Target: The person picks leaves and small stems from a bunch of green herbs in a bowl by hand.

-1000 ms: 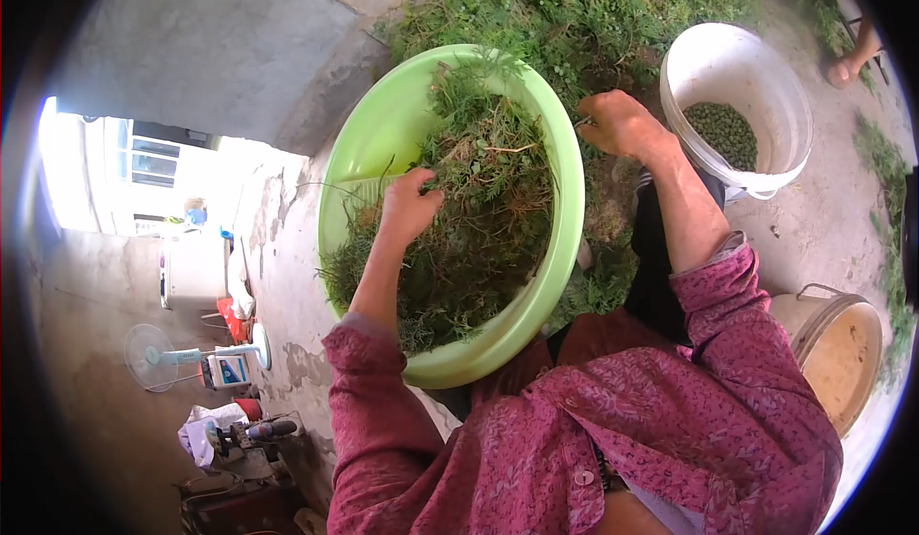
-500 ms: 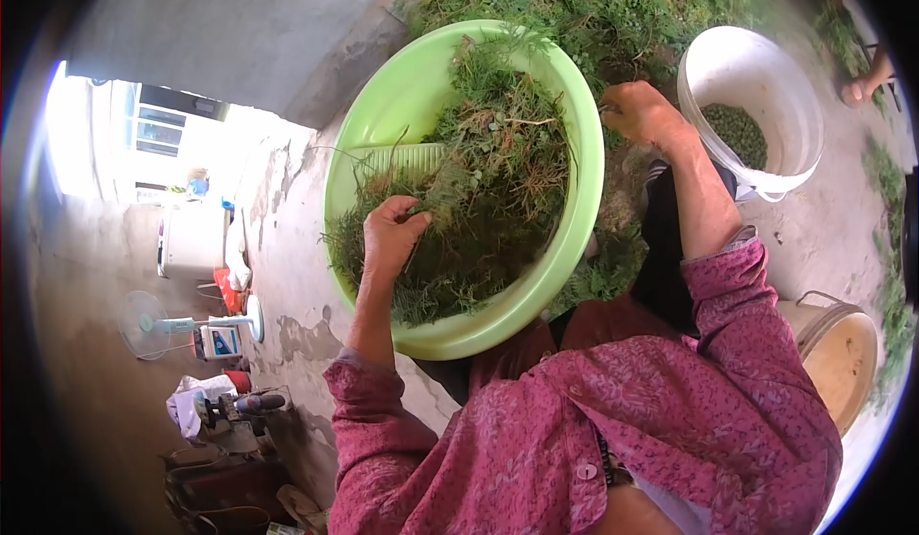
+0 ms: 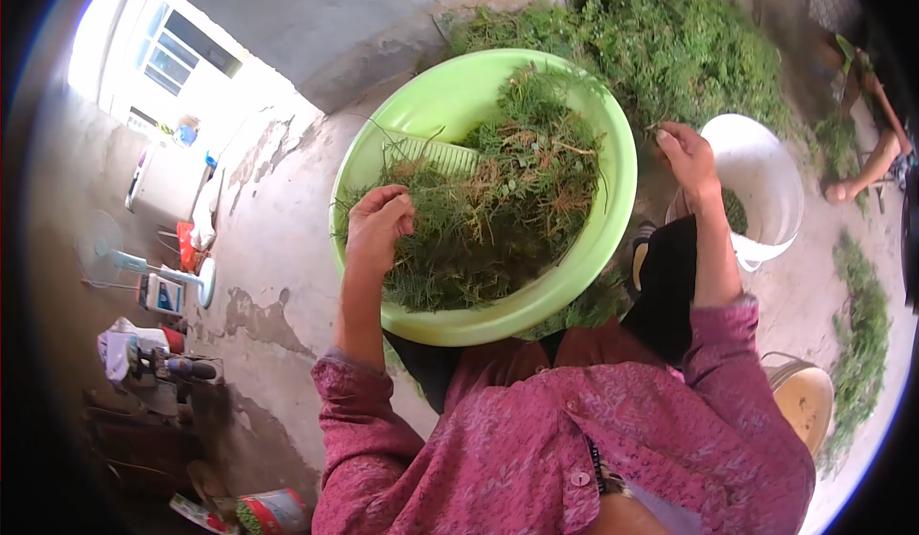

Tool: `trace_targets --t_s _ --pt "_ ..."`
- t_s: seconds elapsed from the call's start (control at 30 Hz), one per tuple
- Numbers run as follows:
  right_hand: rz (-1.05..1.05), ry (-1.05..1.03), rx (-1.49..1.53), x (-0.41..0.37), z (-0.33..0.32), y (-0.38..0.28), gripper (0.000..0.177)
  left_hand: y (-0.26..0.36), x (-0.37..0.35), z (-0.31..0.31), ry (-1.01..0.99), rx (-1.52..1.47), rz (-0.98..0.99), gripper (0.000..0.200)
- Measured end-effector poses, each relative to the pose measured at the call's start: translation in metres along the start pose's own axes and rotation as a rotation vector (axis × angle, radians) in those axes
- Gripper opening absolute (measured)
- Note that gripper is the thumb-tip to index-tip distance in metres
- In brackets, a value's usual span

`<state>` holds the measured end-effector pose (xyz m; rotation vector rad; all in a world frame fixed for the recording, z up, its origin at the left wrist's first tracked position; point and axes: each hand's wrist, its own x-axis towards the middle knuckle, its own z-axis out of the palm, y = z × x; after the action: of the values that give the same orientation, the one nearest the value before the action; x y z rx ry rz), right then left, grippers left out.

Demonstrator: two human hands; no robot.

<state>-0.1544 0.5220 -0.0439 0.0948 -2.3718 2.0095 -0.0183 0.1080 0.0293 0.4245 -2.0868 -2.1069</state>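
A light green plastic basin (image 3: 624, 157) with a ribbed washboard part (image 3: 436, 155) stands before my knees, heaped with feathery green sprigs (image 3: 541, 190), some of them brown. Over the basin's left side, my left hand (image 3: 376, 227) has its fingers pinched together close against the greenery; what they hold is not clear. My right hand (image 3: 689, 159) is raised between the basin and a white bucket (image 3: 780, 167). Its thumb and fingertips pinch a tiny bit too small to name. Small green pieces (image 3: 734, 211) lie inside the bucket.
A large pile of cut greenery (image 3: 661, 47) lies behind the basin. At right are a tan bucket (image 3: 802, 406), more sprigs (image 3: 862, 334) on the floor and another person's foot (image 3: 840, 191). A fan (image 3: 158, 272) and a tool-like machine (image 3: 158, 363) stand at left.
The view has shifted and turned. My left hand has come up off the sprigs toward the basin's left rim. My right hand stays between basin and white bucket, its fingers still pinched.
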Motion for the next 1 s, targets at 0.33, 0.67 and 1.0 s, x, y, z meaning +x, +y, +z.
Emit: trace_targets --t_s 0.33,0.67,1.0 --pt "-0.894 -0.288 -0.497 -0.074 0.122 -0.147 0.058 0.031 -0.027 0.036 -0.268 -0.407 0.099 0.016" --pt "-0.075 -0.764 0.0 -0.077 0.169 -0.151 0.024 0.024 -0.039 0.014 -0.206 -0.649 0.067 0.015" --pt "0.185 -0.68 0.353 -0.075 0.193 -0.137 0.023 -0.012 -0.04 0.015 -0.25 -0.924 -0.159 0.011"
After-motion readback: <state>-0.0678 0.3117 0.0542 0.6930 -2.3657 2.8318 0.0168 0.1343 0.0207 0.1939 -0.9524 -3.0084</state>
